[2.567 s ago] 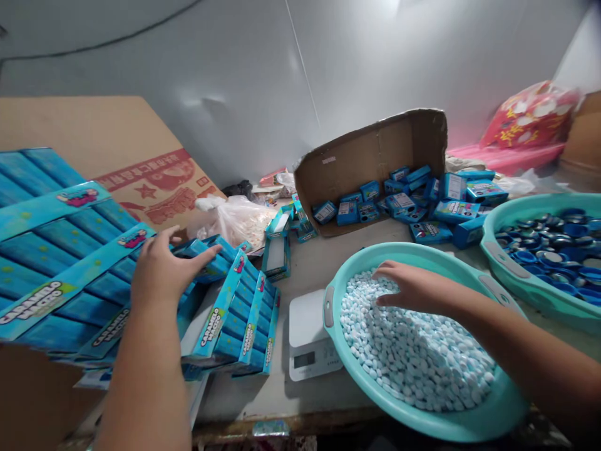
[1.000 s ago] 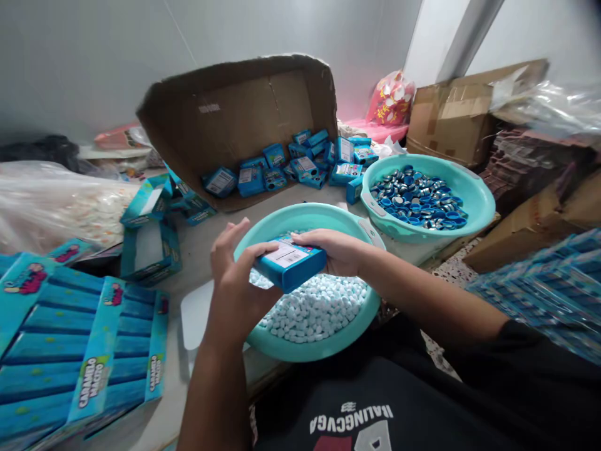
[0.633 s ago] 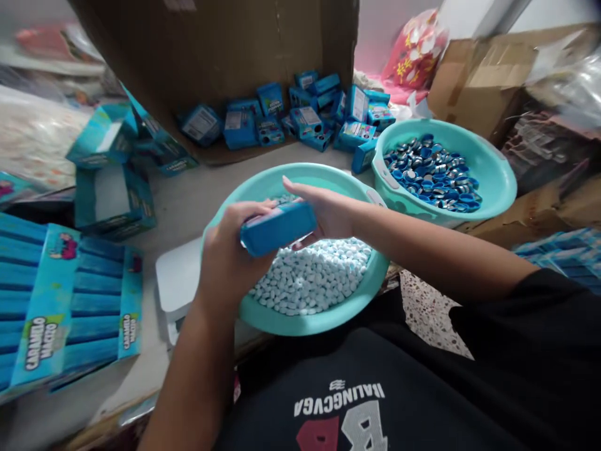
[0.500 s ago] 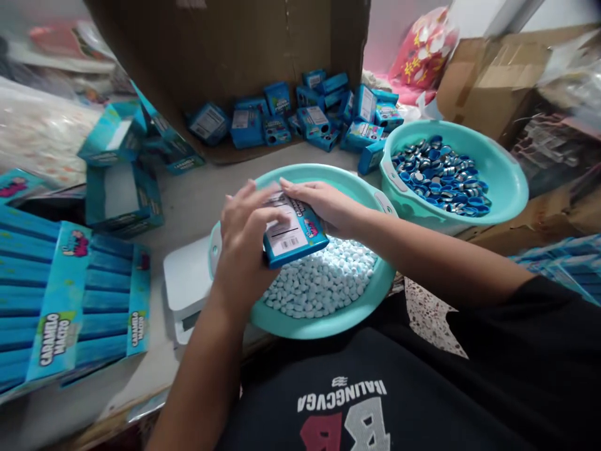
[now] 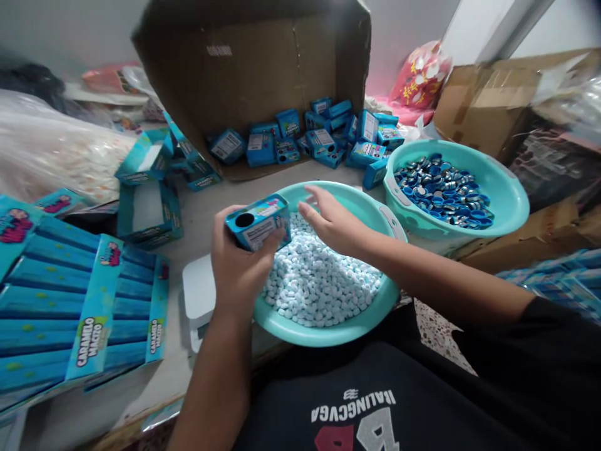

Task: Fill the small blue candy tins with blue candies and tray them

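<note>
My left hand (image 5: 237, 266) grips a small blue carton (image 5: 258, 222) with a round hole in its end, held over the left rim of a teal basin (image 5: 328, 329). The basin is full of pale blue-white candy pieces (image 5: 319, 282). My right hand (image 5: 331, 219) hovers over the candy pile with fingers spread and holds nothing.
A second teal basin (image 5: 498, 216) of blue and silver caps sits at right. A cardboard box (image 5: 253, 69) on its side holds several small blue cartons (image 5: 323, 134). Stacked blue display boxes (image 5: 79, 307) lie left, a white scale (image 5: 200, 300) beside the basin, brown cartons (image 5: 483, 100) far right.
Both hands held the small carton over the basin. Now only my left hand keeps it, turned hole-end up, and my right hand has let go and moved onto the candy.
</note>
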A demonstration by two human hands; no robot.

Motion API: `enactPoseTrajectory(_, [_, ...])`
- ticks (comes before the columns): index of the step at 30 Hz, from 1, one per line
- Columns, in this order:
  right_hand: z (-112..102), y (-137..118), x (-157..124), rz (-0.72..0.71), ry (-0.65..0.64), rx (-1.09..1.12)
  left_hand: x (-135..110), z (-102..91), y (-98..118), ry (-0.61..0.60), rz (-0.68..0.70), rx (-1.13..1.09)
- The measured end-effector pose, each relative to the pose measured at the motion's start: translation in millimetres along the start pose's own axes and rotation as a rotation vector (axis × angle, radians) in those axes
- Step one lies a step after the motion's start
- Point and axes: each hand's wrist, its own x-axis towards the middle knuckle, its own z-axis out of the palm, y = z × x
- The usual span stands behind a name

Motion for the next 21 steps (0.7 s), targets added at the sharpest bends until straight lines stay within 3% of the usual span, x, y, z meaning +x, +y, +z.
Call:
enactPoseTrajectory(2, [9,-2,-10,0.01,-0.129,-0.285,1,1.3,-3,0.082,-0.005,-0.052])
enactPoseTrajectory(4, [27,-6,-24,-0.083,-0.239,-0.464,4,3.7,-9,0.076,-0.021,-0.11])
enactPoseTrajectory(7, [58,-12,-41,-0.286,-0.294,-0.618,7,6.4,-15,0.038,-0.076,-0.133])
enactPoseTrajectory(10, [75,-6,-39,-0.419,-0.313,-0.723,7,6.6,-16,0.033,-0.095,-0.148])
enactPoseTrajectory(13, [70,9,-24,-0.467,-0.335,-0.801,5,4.1,-12,0.022,-0.093,-0.174])
enactPoseTrajectory(16, [51,28,-8,-0.424,-0.365,-0.869,3,-0.2,-10,0.071,-0.145,-0.231])
enactPoseTrajectory(21, [22,33,5,-0.082,-0.389,-0.957,11,-5.1,-15,0.231,-0.281,-0.562])
